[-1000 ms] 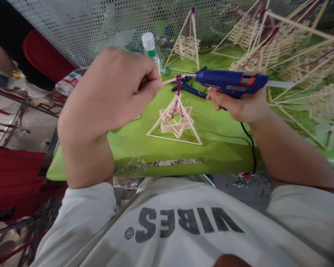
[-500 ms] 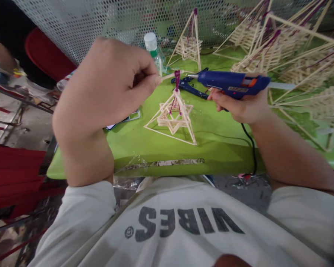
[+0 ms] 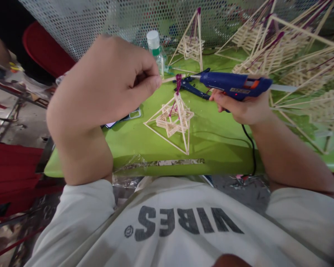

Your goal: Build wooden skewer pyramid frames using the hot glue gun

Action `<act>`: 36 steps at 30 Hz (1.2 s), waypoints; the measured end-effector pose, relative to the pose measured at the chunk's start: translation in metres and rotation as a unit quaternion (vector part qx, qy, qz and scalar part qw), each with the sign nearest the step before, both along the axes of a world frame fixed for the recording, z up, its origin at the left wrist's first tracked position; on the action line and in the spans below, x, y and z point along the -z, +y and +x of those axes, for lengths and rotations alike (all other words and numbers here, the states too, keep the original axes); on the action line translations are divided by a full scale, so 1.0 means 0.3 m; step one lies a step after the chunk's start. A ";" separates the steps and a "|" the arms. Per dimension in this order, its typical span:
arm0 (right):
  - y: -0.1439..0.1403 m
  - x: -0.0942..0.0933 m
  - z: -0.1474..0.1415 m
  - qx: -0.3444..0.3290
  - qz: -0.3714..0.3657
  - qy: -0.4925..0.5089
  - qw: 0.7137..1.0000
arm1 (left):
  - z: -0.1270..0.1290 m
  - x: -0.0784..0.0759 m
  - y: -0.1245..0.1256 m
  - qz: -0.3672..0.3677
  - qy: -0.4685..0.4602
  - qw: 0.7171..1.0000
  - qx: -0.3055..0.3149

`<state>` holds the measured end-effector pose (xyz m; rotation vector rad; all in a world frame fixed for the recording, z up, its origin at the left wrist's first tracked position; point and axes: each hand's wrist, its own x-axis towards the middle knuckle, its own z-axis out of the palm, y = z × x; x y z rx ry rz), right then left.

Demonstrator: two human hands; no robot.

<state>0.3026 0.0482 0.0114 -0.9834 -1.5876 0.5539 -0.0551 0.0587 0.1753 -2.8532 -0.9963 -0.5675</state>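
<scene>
My left hand (image 3: 122, 78) is closed, thumb and finger pinching a thin wooden stick (image 3: 169, 79). From the stick's far end hangs a loop of purple string (image 3: 178, 83). Below the string is a small pyramid of pale sticks (image 3: 167, 137), with a stacked star-shaped lattice inside its three legs. My right hand (image 3: 239, 105) is wrapped round a blue hot glue gun (image 3: 225, 81). Its nozzle points left, close to the stick's end and the string. A white glue stick (image 3: 284, 88) juts from the gun's back.
Blue pliers (image 3: 193, 89) lie behind the string on the green table (image 3: 225, 159). A clear bottle (image 3: 156, 52) and another stick pyramid (image 3: 192, 46) stand farther back. Several larger stick pyramids (image 3: 284, 52) crowd the right. A phone (image 3: 125, 118) lies partly under my left arm. The gun's black cord (image 3: 252, 142) crosses the table edge.
The small pyramid has turned beneath the string, its near corner now farther left and nearer me. Both hands keep nearly the same pose, with a slight shift of the whole view.
</scene>
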 end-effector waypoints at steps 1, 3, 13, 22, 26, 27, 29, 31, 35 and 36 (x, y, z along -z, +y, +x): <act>0.001 0.000 0.000 -0.001 0.001 0.001 1.000 | 0.000 -0.001 0.001 0.000 0.001 1.000 -0.001; 0.001 -0.002 -0.001 -0.003 0.004 0.003 1.000 | -0.001 -0.003 0.002 0.004 0.006 1.000 -0.005; 0.001 -0.007 -0.004 -0.021 0.020 0.022 0.999 | -0.015 -0.010 0.001 0.014 0.023 1.000 -0.009; 0.004 -0.001 0.002 -0.018 0.013 0.021 1.000 | -0.013 -0.015 -0.002 0.005 0.020 1.000 0.009; 0.002 -0.004 -0.004 -0.018 0.018 0.025 0.999 | -0.016 -0.017 -0.005 0.013 0.030 0.999 -0.002; 0.002 -0.005 -0.006 -0.020 0.016 0.023 0.999 | -0.016 -0.017 -0.005 0.013 0.031 0.999 -0.004; -0.001 -0.007 -0.008 -0.019 0.012 0.019 1.000 | -0.015 -0.016 -0.005 0.010 0.031 0.999 -0.008; -0.004 -0.011 -0.011 -0.015 0.006 0.015 1.000 | -0.012 -0.012 0.000 -0.004 0.036 0.999 -0.014; -0.008 -0.022 -0.016 -0.013 -0.001 0.012 1.000 | -0.001 0.000 0.022 -0.028 0.055 0.998 -0.005; -0.008 -0.024 -0.018 -0.014 -0.001 0.011 1.000 | 0.001 0.003 0.027 -0.031 0.051 0.998 0.000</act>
